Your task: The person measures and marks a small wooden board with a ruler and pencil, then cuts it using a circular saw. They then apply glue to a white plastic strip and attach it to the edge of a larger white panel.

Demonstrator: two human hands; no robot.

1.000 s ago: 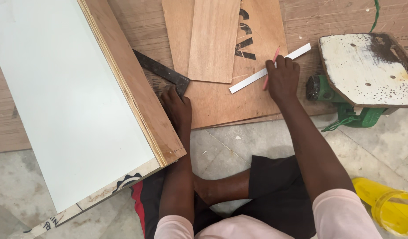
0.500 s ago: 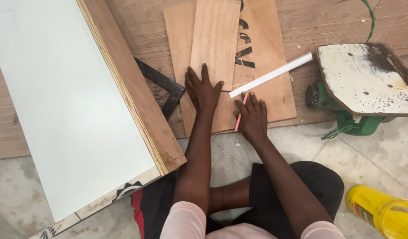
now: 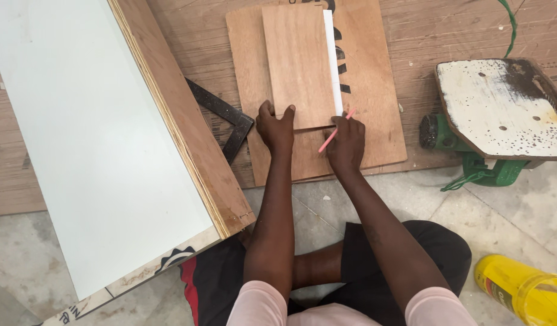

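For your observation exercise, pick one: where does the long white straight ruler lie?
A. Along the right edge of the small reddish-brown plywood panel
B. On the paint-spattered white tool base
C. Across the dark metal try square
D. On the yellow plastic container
A: the long white straight ruler runs along the right edge of the small reddish-brown plywood panel, with the right hand and its pink pencil at the ruler's near end.

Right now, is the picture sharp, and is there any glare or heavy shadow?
Head view: even, soft light, no glare; both hands, left hand and right hand, look sharp, as does the small board; only faint shadows under the arms.
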